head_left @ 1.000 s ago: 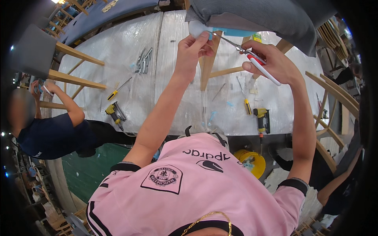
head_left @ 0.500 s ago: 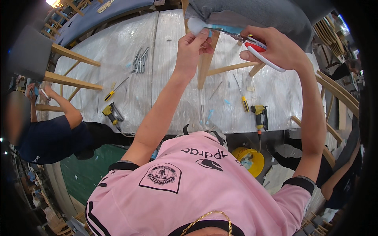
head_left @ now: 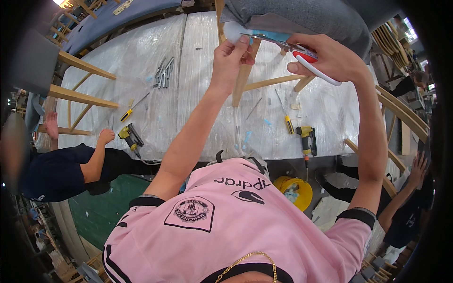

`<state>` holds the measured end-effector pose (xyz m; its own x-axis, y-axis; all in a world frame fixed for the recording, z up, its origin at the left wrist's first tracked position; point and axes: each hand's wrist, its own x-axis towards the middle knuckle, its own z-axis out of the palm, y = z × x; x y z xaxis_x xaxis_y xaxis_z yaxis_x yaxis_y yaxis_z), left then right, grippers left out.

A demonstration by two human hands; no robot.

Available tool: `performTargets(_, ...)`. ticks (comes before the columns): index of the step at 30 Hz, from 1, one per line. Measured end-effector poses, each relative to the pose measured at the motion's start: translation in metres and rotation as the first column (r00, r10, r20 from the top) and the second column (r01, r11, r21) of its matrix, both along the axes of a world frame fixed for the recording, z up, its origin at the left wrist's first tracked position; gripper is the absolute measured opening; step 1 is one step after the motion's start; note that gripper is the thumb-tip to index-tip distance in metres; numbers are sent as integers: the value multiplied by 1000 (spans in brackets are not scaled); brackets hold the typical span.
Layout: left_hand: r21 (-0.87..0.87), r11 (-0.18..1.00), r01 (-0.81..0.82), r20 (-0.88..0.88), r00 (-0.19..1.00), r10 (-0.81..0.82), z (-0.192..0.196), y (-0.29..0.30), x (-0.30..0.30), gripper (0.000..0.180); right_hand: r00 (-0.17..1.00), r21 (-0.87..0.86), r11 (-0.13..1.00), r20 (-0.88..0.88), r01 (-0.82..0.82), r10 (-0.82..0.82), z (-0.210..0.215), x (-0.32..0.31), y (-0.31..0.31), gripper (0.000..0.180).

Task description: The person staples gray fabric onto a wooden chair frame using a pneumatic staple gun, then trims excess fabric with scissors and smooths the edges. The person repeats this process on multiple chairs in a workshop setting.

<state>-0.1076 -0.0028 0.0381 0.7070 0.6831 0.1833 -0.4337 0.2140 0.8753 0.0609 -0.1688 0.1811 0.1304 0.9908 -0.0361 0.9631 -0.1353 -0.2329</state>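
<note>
My left hand is closed, its thumb and fingers pinching the edge of a white tuft of padding at the front corner of a grey upholstered chair seat. My right hand grips scissors with red and white handles. Their blades point left along the seat's underside, with the tips at the padding beside my left fingertips. A strip of light blue material shows behind the blades. Below the seat, a wooden chair leg stands near my left hand.
A plastic-covered table bears two staple guns, two yellow-handled screwdrivers, metal pieces and blue scraps. A yellow bucket stands below. Co-workers are at left and right, near other chairs.
My hands and the scissors stay almost in place at the padding. The left co-worker's hands have moved apart, and the right co-worker's hand has come up. The view has shifted slightly.
</note>
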Motion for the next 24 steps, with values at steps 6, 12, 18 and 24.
performTargets(6, 28, 999, -23, -33, 999, 24, 2, -1, 0, 32, 1000, -30, 999, -3, 26, -26, 3, 1, 0, 85)
performTargets(12, 27, 1000, 5, -54, 999, -4, 1, -1, -2, 33, 998, -3, 1000, -67, 9, -9, 1, 9, -6, 85)
performTargets(18, 27, 1000, -12, -33, 999, 13, 1, -1, 1, 33, 999, 14, 999, -43, 31, -31, -4, 5, 3, 82)
performTargets(24, 13, 1000, 6, -22, 1000, -5, 3, -3, 0, 33, 996, 29, 998, -75, 47, -45, -2, 2, 5, 71)
